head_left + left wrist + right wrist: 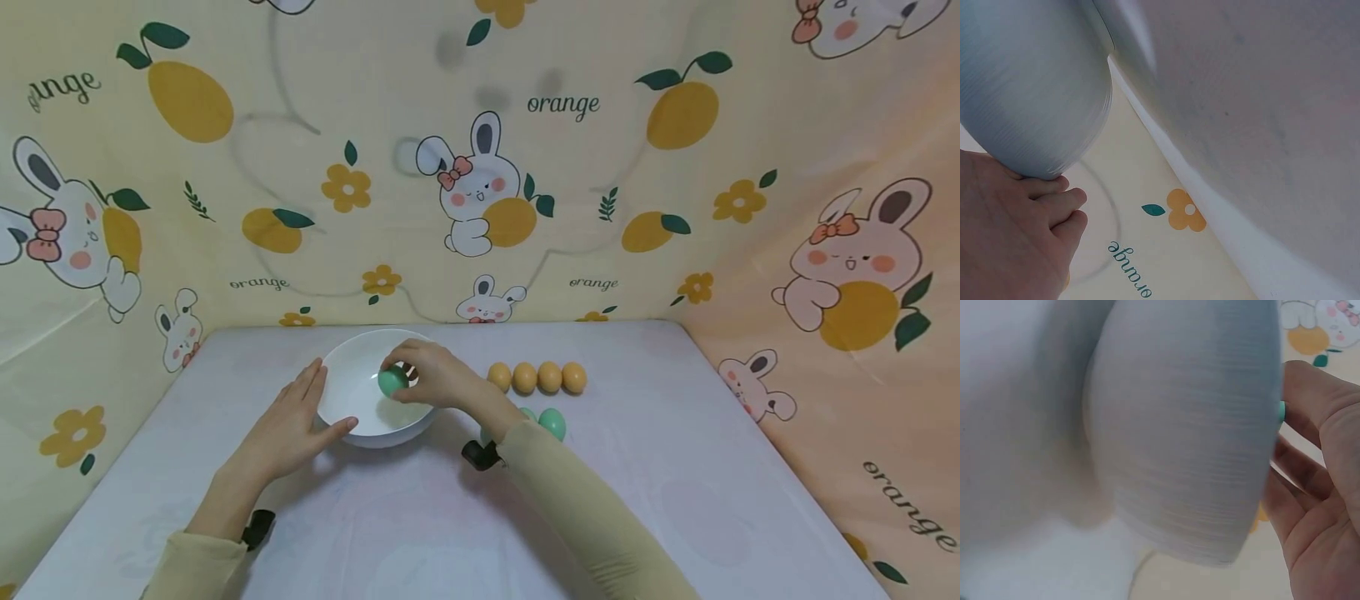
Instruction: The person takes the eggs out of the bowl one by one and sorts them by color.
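A white bowl (360, 421) stands on the table toward the back left. My left hand (288, 425) rests against its left side, fingers straight along the rim and thumb stretched to the near rim. In the left wrist view, the left hand's fingers (1060, 206) touch the bowl's outer wall (1035, 81). Over the bowl's inside, my right hand (435, 375) pinches a green egg (392, 382) between thumb and fingers. From the right wrist, the bowl's wall (1185, 425) hides most of that egg (1282, 412) and the right hand's fingertips.
Several orange-yellow eggs (550, 377) stand in a row right of the bowl. Nearer, green eggs (552, 424) lie partly hidden behind my right forearm. A patterned cloth (480, 208) with rabbits and oranges walls the table (675, 467) at the back and sides.
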Tool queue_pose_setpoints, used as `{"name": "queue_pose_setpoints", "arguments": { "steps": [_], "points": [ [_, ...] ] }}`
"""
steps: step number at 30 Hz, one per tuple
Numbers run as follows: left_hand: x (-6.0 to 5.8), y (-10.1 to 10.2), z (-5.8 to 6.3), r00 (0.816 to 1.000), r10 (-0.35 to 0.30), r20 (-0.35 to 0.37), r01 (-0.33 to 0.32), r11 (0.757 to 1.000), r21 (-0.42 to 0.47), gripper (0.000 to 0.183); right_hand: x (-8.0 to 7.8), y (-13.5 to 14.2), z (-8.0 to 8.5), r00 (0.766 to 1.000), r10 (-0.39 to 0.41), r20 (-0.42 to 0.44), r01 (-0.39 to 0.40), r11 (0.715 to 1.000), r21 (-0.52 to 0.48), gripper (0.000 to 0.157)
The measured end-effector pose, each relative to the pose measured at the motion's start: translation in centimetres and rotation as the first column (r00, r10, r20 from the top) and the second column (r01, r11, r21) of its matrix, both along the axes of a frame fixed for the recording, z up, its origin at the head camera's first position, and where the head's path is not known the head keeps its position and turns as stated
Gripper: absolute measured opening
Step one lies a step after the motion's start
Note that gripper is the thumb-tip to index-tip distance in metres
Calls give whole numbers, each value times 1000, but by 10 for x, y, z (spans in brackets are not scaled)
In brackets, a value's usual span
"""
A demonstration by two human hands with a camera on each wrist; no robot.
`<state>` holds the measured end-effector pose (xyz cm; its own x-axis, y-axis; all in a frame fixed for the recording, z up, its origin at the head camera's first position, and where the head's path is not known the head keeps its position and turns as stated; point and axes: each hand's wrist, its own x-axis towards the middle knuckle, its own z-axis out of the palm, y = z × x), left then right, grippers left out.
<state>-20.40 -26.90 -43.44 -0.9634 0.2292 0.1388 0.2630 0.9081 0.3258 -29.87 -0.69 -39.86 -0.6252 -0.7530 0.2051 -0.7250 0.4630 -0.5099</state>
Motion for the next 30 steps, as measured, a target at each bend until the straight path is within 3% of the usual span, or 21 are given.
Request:
{"name": "queue_pose_setpoints", "arguments": {
  "steps": [13, 25, 30],
  "points": [
    [0, 2, 2, 1000, 13, 17, -13, 1000, 1, 111, 23, 18, 22, 997, -28, -74, 14, 984, -176, 41],
    [1, 2, 2, 1000, 9, 11, -9, 1000, 7, 112, 37, 57, 32, 985, -74, -154, 16, 937, -349, 42],
    [1, 2, 2, 1000, 0, 4, 0, 1000, 12, 111, 41, 77, 36, 978, -137, -155, 71, 925, -374, 43]
  ]
}}
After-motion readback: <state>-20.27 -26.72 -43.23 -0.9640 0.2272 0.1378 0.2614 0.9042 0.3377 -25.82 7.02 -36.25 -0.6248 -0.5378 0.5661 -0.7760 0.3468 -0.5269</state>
